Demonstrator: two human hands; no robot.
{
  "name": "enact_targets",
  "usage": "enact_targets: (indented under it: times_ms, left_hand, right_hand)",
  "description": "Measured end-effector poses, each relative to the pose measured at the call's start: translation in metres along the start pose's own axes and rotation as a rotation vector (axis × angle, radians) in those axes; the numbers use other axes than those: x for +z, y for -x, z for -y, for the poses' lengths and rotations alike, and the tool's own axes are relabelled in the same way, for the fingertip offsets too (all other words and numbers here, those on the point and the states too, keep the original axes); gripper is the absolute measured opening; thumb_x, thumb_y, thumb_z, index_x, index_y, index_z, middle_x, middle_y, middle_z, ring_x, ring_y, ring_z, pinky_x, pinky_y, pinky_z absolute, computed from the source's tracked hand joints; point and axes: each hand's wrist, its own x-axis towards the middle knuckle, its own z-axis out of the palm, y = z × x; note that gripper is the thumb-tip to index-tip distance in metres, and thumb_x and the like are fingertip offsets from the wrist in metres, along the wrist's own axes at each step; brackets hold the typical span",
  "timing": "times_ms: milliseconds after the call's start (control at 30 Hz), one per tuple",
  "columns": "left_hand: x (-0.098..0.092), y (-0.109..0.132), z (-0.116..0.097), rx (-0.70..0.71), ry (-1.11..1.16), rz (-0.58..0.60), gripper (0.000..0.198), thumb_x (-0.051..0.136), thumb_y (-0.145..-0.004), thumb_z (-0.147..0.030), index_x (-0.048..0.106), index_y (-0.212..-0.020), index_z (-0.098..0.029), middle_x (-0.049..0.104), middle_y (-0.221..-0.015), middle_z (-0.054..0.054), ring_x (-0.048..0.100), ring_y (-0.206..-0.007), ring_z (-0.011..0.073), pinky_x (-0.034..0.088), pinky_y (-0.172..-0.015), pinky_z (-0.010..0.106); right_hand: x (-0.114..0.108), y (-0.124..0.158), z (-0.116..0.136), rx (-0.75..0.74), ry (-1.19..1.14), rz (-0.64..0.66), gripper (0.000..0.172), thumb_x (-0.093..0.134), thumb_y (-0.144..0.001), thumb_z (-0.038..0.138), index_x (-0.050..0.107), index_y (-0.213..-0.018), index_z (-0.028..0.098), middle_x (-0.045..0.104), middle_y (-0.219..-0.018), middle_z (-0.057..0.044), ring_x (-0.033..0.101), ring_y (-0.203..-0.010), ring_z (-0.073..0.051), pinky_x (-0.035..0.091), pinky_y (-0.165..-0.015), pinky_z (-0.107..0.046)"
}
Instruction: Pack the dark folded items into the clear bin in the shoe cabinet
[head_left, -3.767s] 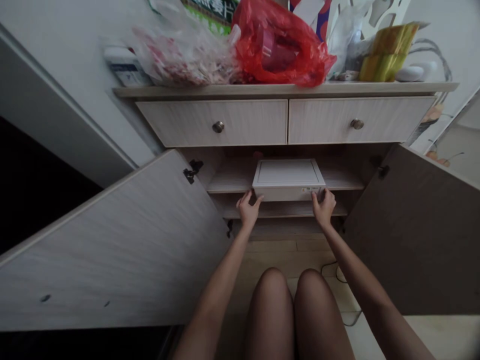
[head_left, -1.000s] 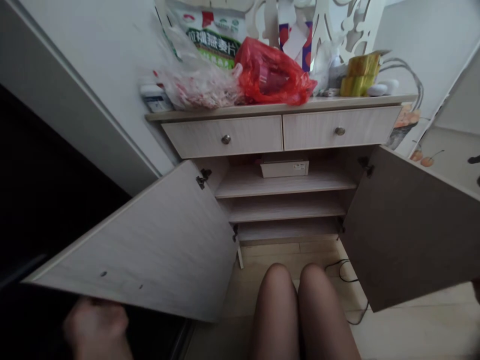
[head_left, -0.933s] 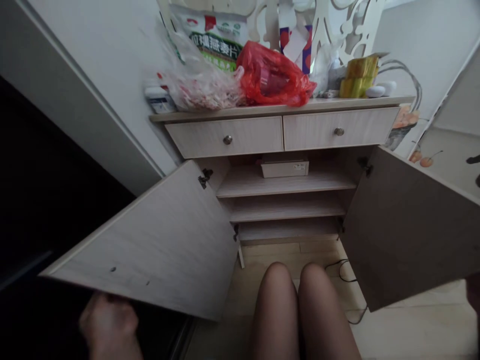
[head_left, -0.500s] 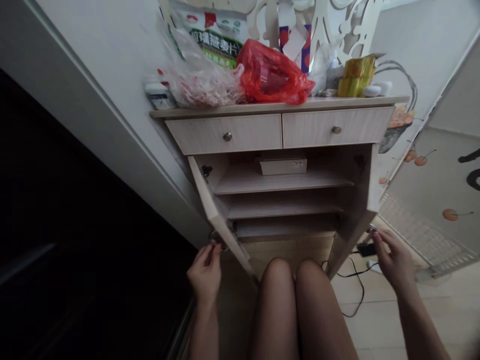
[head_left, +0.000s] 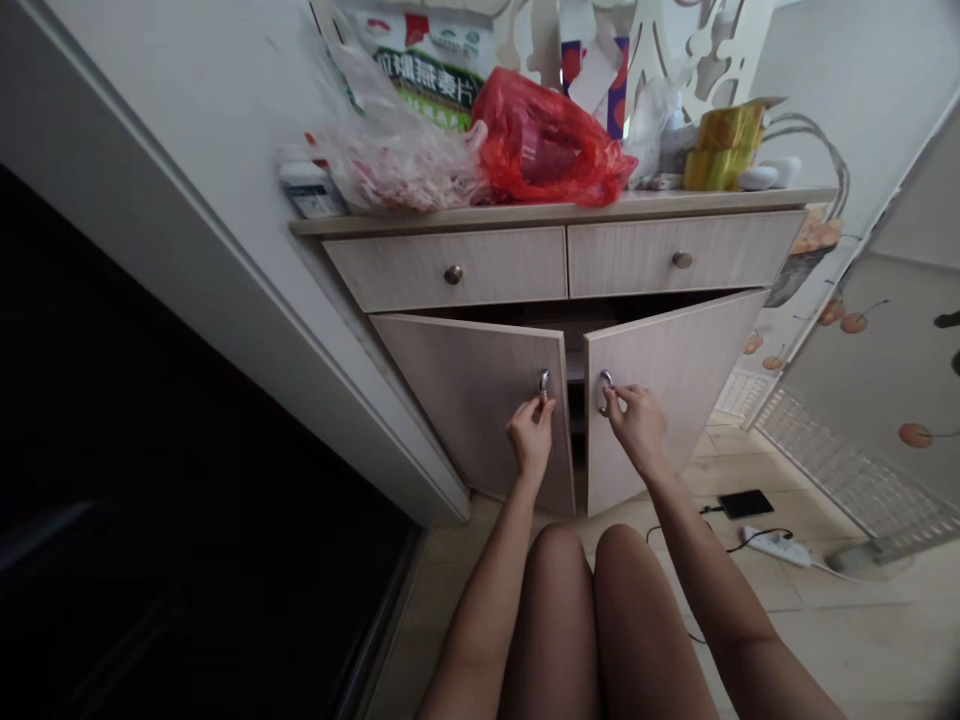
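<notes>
Counting the fronts of the pale wood-grain cabinet point(head_left: 360, 225), we find two drawers point(head_left: 502, 265) side by side, each with one round metal knob point(head_left: 453, 274), and below them two doors, each with one shiny, curved metal handle. On the oat bag point(head_left: 435, 60) standing on the cabinet top we can read 燕麦片 in white on dark green; the print on the white bottle point(head_left: 311, 190) at the left end is too small for us to make out. We also count one red plastic bag point(head_left: 551, 140), and two yellow tape rolls point(head_left: 724, 145), one stacked on the other.

The left door point(head_left: 480, 400) and right door point(head_left: 675, 380) stand ajar beneath the drawers, with a narrow dark gap between their edges and plain, streaked, greyish-pink faces. Our left hand point(head_left: 531, 438) pinches the lower part of the left handle point(head_left: 544, 380) between thumb and fingers; our right hand point(head_left: 639, 425) pinches the right handle point(head_left: 606, 377). On the floor to the right lie one white power strip point(head_left: 776, 546) and one flat black device point(head_left: 746, 503).
</notes>
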Motion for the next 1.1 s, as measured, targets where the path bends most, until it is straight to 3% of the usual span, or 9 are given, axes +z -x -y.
enact_targets:
  times_ms: [200,400,733,933,1100]
  left_hand:
    - [0.028,-0.026,0.0,-0.04,-0.101,0.12,0.008,0.073,-0.086,-0.02,0.077,-0.08,-0.017,0.075,-0.077,0.005,0.065,-0.071,0.0163,0.046,-0.073,0.026]
    - [0.042,-0.045,-0.002,-0.075,-0.173,0.214,0.01,0.071,-0.089,-0.021,0.077,-0.083,-0.016,0.075,-0.083,0.007,0.064,-0.075,0.0171,0.042,-0.073,0.026]
    - [0.053,-0.064,-0.001,-0.069,-0.305,0.309,0.014,0.068,-0.093,-0.025,0.078,-0.089,-0.015,0.076,-0.091,0.011,0.066,-0.08,0.02,0.043,-0.075,0.028]
    - [0.053,-0.062,0.001,0.008,-0.34,0.367,0.024,0.055,-0.098,-0.016,0.077,-0.106,-0.014,0.077,-0.101,0.015,0.069,-0.089,0.0212,0.044,-0.078,0.028]
    - [0.056,-0.068,-0.001,-0.026,-0.385,0.403,0.027,0.053,-0.1,-0.019,0.077,-0.11,-0.014,0.077,-0.101,0.015,0.069,-0.089,0.0216,0.043,-0.078,0.027]
  right_hand:
    - [0.025,-0.03,0.017,0.061,0.068,0.102,0.039,0.047,-0.106,0.04,0.08,-0.102,0.018,0.073,-0.099,-0.009,0.064,-0.082,-0.015,0.032,-0.064,-0.025]
    - [0.038,-0.051,0.024,0.078,0.111,0.17,0.045,0.041,-0.108,0.04,0.079,-0.108,0.016,0.073,-0.102,-0.013,0.067,-0.082,-0.017,0.038,-0.066,-0.026]
    - [0.038,-0.071,0.035,0.091,0.149,0.239,0.049,0.04,-0.108,0.04,0.078,-0.11,0.009,0.074,-0.105,-0.02,0.072,-0.09,-0.025,0.047,-0.075,-0.03]
    - [0.042,-0.077,0.034,0.054,0.194,0.269,0.054,0.035,-0.109,0.044,0.078,-0.112,0.012,0.075,-0.106,-0.021,0.073,-0.093,-0.025,0.05,-0.078,-0.029]
    - [0.045,-0.084,0.036,0.055,0.221,0.27,0.053,0.035,-0.109,0.042,0.078,-0.112,0.013,0.075,-0.108,-0.021,0.073,-0.097,-0.027,0.051,-0.08,-0.031]
